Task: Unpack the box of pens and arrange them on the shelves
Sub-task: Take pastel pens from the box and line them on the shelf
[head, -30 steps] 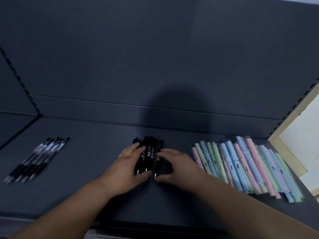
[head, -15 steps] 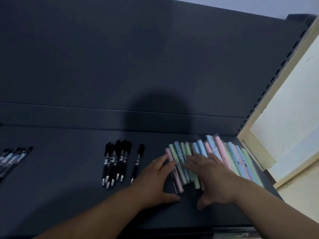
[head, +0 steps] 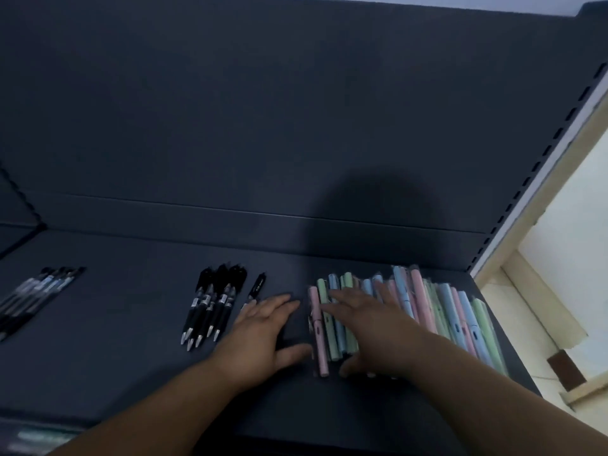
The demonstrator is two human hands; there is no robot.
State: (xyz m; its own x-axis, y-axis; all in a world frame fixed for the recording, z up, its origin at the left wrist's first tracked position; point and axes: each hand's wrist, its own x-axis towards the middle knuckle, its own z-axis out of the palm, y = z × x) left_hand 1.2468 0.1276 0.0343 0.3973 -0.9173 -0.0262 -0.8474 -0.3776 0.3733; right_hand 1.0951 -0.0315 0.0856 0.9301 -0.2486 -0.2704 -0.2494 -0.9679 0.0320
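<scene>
Looking down, head view: a dark shelf [head: 115,357] carries pens in separate lots. The right hand [head: 371,330] lies flat on a row of pastel pens [head: 441,311] at the right end. Its fingers [head: 339,296] are straight and spread and hold nothing, and they cover the middles of several pens beneath. The left hand [head: 260,334] rests palm down on bare shelf just left of the row, fingers wide. Its thumb is just beside the outermost pink pen [head: 317,327]; contact cannot be told. A single black pen [head: 255,287] has its tip hidden behind the left fingers. A bunch of black pens [head: 214,304] lies further left. More dark pens [head: 36,294] are cut off by the left edge. Motion blur softens all detail.
</scene>
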